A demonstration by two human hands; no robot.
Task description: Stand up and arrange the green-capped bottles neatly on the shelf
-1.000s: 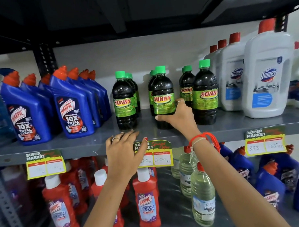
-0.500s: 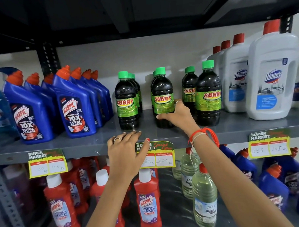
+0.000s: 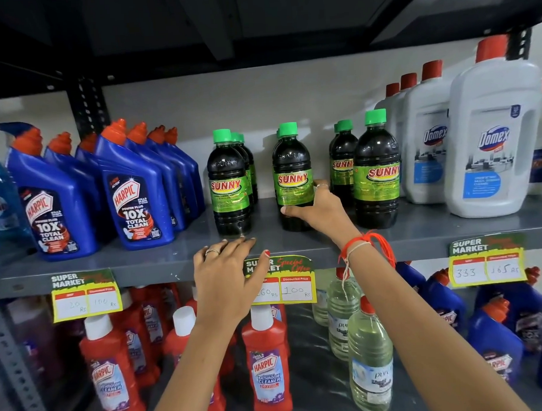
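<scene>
Several dark green-capped SUNNY bottles stand upright in three short rows on the grey shelf point(image 3: 420, 233). My right hand point(image 3: 318, 211) grips the lower part of the front bottle of the middle row point(image 3: 291, 170). The left row's front bottle point(image 3: 228, 182) and the right row's front bottle point(image 3: 376, 169) stand free on either side. My left hand point(image 3: 228, 278) lies flat, fingers spread, on the shelf's front edge just below the left row, holding nothing.
Blue Harpic bottles point(image 3: 132, 192) crowd the shelf on the left, white Domex jugs point(image 3: 490, 146) on the right. Yellow price tags point(image 3: 488, 261) hang on the shelf lip. Below stand red Harpic bottles point(image 3: 267, 361), clear bottles point(image 3: 370, 365) and more blue ones.
My right hand has stayed on the middle front bottle, which now stands slightly further from the right row. My left hand has kept its place on the shelf edge.
</scene>
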